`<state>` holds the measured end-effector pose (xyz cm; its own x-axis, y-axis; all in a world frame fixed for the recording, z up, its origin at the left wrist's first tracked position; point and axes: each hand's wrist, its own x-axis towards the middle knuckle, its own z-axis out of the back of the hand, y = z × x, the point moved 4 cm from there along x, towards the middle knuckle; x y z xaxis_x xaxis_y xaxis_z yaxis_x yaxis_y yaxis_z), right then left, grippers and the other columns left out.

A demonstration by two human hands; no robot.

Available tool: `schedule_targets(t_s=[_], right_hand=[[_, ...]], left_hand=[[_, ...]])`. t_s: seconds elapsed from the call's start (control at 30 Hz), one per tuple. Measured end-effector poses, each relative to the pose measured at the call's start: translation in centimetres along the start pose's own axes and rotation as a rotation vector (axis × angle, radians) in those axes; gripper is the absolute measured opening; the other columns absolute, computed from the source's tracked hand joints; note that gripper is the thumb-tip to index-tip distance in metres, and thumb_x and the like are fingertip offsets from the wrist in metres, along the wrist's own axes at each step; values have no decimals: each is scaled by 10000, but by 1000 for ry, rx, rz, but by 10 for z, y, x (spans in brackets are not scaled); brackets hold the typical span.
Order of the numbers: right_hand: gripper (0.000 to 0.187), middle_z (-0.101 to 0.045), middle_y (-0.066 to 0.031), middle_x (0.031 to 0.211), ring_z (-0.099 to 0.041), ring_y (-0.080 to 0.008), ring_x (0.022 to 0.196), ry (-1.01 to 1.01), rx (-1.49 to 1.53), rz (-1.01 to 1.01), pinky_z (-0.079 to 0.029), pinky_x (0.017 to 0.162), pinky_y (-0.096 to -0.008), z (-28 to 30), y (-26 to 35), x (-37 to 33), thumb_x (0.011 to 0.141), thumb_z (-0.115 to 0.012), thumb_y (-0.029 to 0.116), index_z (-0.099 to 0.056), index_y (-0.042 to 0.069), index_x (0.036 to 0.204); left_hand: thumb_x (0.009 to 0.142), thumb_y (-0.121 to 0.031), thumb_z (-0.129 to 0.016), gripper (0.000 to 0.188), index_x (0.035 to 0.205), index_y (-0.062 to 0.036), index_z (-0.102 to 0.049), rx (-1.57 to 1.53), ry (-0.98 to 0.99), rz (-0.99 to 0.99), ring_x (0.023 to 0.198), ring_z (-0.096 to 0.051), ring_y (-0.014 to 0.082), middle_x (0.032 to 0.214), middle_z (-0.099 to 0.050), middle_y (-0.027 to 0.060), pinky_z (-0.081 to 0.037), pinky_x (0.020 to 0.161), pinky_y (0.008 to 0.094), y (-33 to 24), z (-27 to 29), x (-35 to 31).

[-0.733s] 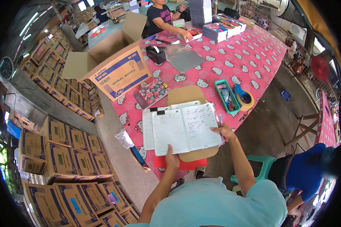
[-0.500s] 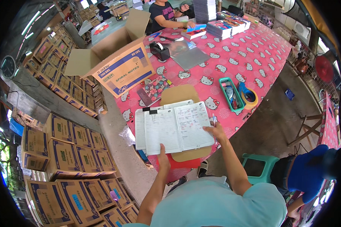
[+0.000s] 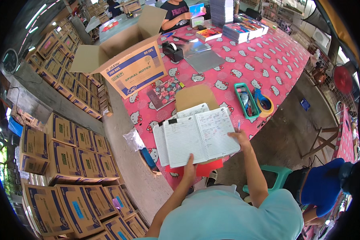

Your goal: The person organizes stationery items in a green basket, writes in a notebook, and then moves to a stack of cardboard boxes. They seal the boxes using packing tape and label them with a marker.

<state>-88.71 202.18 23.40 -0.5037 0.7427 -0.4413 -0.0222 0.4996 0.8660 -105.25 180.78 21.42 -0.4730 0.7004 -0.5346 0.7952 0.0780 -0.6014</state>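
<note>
An open spiral notebook (image 3: 184,141) with lined pages lies in front of me, handwriting on its right page. A black binder clip (image 3: 173,121) sits at its top left, and more lined sheets (image 3: 160,144) show beneath. My left hand (image 3: 191,170) grips the notebook's lower edge, thumb on the page. At the right edge my right hand (image 3: 241,138) holds the page side, with a pen (image 3: 239,125) sticking up from its fingers. Under the notebook are a brown cardboard piece (image 3: 194,96) and something flat and red (image 3: 212,167).
Left of centre stands an open carton (image 3: 136,70), a floral notebook (image 3: 166,93) before it. A tape dispenser (image 3: 173,52) and plastic sheets (image 3: 204,57) lie behind. To the right are a green basket (image 3: 246,101) and a tape roll (image 3: 266,106). A co-worker (image 3: 176,14) stands across the table.
Both my hands and the open notebook have shifted right, and the notebook has tilted slightly. Across the table, the co-worker has lifted a blue-covered booklet off the pile.
</note>
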Motion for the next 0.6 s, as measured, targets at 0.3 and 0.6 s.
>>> schedule_targets(t_s=[0.3, 0.6], right_hand=[[300, -676, -106, 814, -630, -154, 677, -102, -369, 193, -482, 623, -311, -28, 31, -36, 735, -715, 155, -658, -52, 945], [417, -579, -13, 624, -489, -104, 498, -506, -253, 516, -397, 491, -253, -1, 74, -48, 963, -450, 380, -631, 19, 853]], left_hand=[[932, -558, -380, 746, 1375, 39, -325, 709, -19, 135, 1201, -457, 256, 1357, -428, 161, -376, 988, 314, -36, 24, -35], [898, -393, -565, 476, 1219, -43, -549, 1199, 829, 288, 980, -602, 162, 1062, -645, 69, -473, 857, 311, -70, 7, -81]])
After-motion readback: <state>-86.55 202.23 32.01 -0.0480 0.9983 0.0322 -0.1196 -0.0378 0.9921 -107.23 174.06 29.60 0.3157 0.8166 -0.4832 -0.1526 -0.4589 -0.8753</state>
